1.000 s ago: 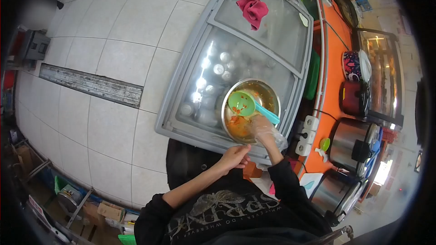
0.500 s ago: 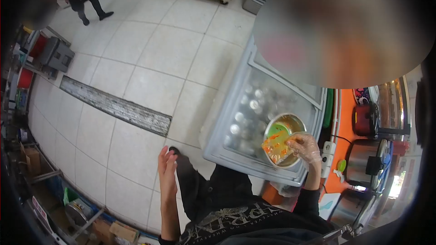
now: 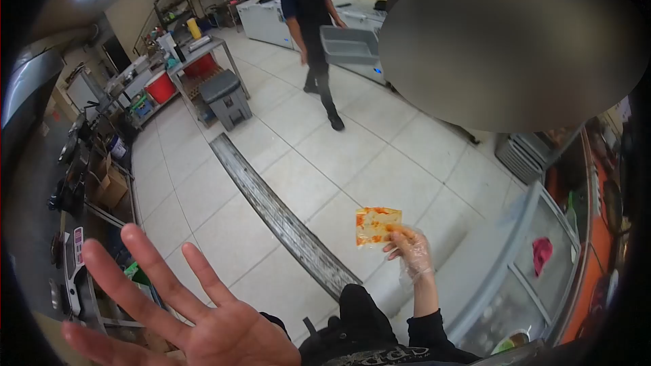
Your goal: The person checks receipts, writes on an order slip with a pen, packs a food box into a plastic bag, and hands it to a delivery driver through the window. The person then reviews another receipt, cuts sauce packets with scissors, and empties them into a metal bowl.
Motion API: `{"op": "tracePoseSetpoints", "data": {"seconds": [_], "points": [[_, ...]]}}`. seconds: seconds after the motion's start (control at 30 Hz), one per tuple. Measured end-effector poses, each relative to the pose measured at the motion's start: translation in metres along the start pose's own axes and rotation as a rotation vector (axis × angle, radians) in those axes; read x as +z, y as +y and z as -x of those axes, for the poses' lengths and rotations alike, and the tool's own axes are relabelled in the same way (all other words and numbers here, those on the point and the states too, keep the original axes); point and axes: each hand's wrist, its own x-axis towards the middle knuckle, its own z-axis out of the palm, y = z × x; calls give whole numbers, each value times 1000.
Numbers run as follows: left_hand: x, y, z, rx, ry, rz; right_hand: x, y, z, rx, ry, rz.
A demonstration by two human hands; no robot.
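My right hand, in a clear plastic glove, pinches a small see-through plastic bag by its edge. Orange-red smears mark the bag, which hangs in the air over the tiled floor. In the lower left, close to the camera, my bare left hand is raised with its fingers spread, palm showing and nothing in it. At the bottom right, part of a metal pot with something green inside shows on the glass-topped freezer.
A person carrying a grey tub walks on the tiles ahead. A metal floor drain crosses the floor. A grey lidded bin stands by a metal table. A pink cloth lies on the freezer.
My right hand has lifted the bag from over the pot and out above the floor. The left hand has come up, fingers spread. The view has turned left and up; the person ahead appears nearer.
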Motion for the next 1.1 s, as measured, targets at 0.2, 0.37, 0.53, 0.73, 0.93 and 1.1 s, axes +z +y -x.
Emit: {"op": "tracePoseSetpoints", "data": {"seconds": [0.2,0.37,0.53,0.73,0.93,1.1], "points": [[-12,-189,-38,89,287,-354,71,-10,-180,147,-195,-149],[-70,-343,-75,-350,269,-595,149,-35,-341,364,-453,-311],[-214,-484,-59,-703,460,-834,258,-37,-503,464,-662,-278],[-365,-642,-65,-918,877,-1004,417,-6,-706,544,-597,-165],[-366,-863,-267,-943,830,-924,551,-12,-910,435,-505,-86],[-399,-1064,-435,-957,637,-823,661,-5,-1092,355,-426,105]]}}
